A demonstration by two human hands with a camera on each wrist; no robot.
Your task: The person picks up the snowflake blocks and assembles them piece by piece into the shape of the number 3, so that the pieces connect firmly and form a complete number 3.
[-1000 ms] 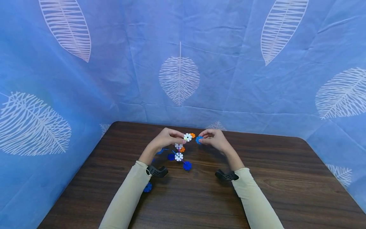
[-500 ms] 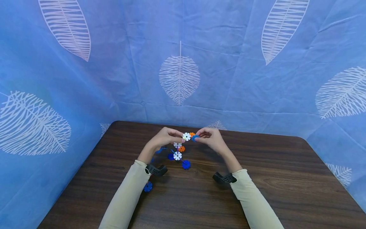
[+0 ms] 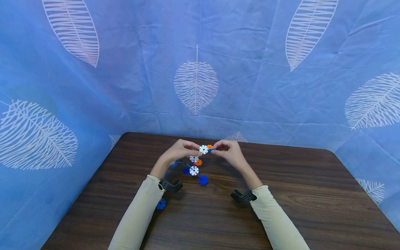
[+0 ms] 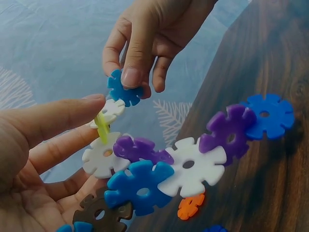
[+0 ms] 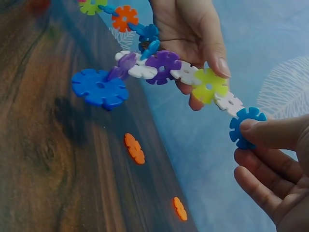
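My left hand (image 3: 179, 151) holds up a chain of slotted snowflake discs above the table, its thumb and fingers pinching near a yellow-green disc (image 5: 215, 85). Just beyond that, a white disc (image 5: 227, 101) ends the chain. My right hand (image 3: 232, 152) pinches a blue disc (image 5: 238, 133) between thumb and fingers. The blue disc's edge meets the white disc; whether their slots interlock, I cannot tell. Lower on the chain hang purple (image 4: 223, 128), white (image 4: 200, 176), blue (image 4: 126, 191) and brown (image 4: 89, 217) discs, with a dark blue disc (image 4: 280, 118) at one tip.
Loose orange discs (image 5: 134, 149) lie on the dark wooden table (image 3: 312, 194) below and behind the chain. A blue disc (image 3: 160, 203) rests beside the left forearm, which partly covers that area. Blue leaf-patterned cloth (image 3: 243, 80) hangs behind the table.
My right hand has come left, bringing the blue disc to the chain's white end disc. The blue disc has turned from face-on to edge-on in the head view. My left hand stays nearly still.
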